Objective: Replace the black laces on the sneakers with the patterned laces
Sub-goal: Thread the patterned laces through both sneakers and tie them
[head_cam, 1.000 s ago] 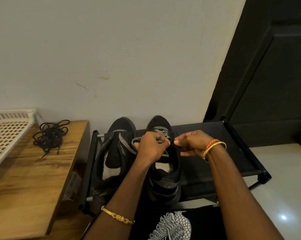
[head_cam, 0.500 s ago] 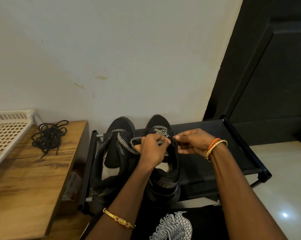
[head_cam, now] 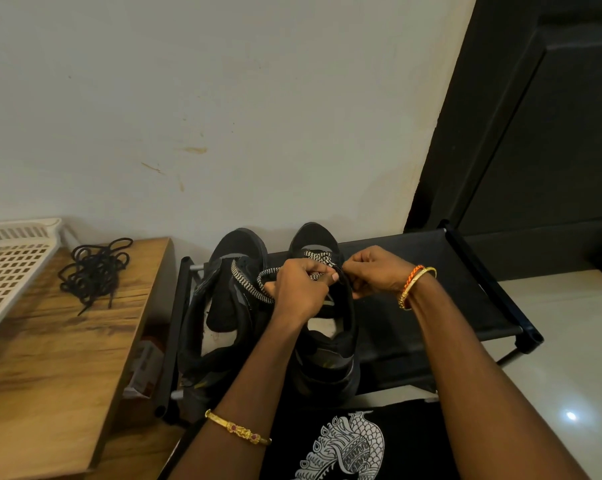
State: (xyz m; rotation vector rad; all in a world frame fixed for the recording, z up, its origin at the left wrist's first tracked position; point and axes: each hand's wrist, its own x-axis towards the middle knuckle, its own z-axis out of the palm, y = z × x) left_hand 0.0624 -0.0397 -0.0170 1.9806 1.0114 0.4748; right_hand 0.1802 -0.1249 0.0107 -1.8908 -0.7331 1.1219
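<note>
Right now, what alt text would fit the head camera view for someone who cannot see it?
A person's left hand and right hand pinch a black-and-white patterned lace at the right black sneaker on a black shoe rack. The left sneaker stands beside it, and the removed black laces lie on a wooden table.

sneakers (head_cam: 324, 344) black | patterned lace (head_cam: 249, 284) black-white zigzag | removed laces (head_cam: 93, 271) black

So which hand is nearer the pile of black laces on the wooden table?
Left. The left hand works at the sneaker, closer to the black laces; the right hand sits farther right.
</note>
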